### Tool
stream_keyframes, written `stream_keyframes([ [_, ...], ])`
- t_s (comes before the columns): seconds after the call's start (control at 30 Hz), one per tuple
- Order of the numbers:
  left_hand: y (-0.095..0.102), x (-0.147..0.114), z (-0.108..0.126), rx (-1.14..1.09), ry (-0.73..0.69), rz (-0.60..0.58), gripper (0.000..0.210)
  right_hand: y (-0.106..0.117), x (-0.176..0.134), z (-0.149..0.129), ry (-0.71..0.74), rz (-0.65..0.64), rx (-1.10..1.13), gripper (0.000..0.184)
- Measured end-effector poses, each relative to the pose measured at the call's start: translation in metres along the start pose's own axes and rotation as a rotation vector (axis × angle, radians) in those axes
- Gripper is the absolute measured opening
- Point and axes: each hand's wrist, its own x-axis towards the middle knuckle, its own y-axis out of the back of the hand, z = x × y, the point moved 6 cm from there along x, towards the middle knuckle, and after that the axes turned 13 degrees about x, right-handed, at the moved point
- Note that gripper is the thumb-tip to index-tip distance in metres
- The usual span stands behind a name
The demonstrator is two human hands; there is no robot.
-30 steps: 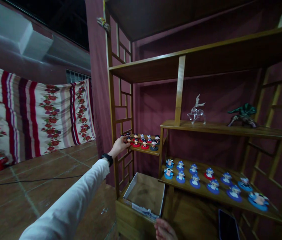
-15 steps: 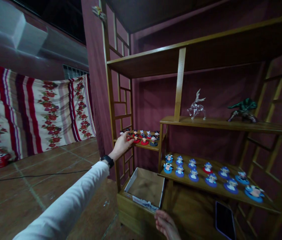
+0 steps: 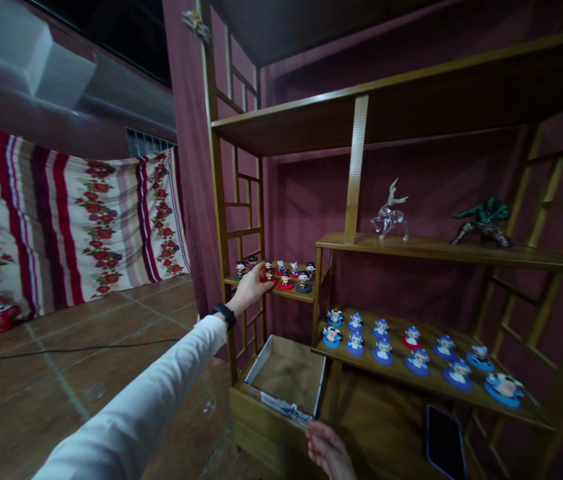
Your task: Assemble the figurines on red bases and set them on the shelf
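My left hand reaches to the small left shelf, with thumb and fingers closed around a small dark-haired figurine on a red base. The figurine still stands among the others, partly covered by my fingers. Beside it on the right are another red-based figurine and a dark-based one; several more form a row behind. My right hand hangs low by the near corner of an open cardboard box, its fingers loosely bent and apart, holding nothing. Whether it touches the box is unclear.
Several blue-and-white figurines stand in two rows on the lower right shelf. Above are a clear deer figure and a green-cloaked figure. A phone lies at the bottom right. A wooden upright divides the shelves.
My left hand has moved slightly right along the small shelf, and its fingers have closed around the front red-based figurine. My right hand stays by the box. The view has shifted slightly.
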Motion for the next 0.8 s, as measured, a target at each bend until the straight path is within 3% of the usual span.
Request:
stream_keyframes([
  [0.37,-0.005,0.003,-0.005,-0.061,0.000,0.014,0.063,-0.007,-0.010,-0.004,0.026,0.013,0.014,0.051],
  [0.5,0.002,-0.001,-0.006,-0.043,-0.030,0.033,0.062,-0.005,-0.010,-0.005,0.023,0.026,0.011,0.051],
  [0.67,0.024,-0.002,-0.031,0.034,0.040,0.180,0.057,0.000,-0.004,-0.001,0.009,0.006,0.028,0.049],
  [0.8,0.024,0.001,-0.045,0.080,0.091,0.148,0.057,0.004,0.000,0.004,0.006,0.007,0.038,0.048],
])
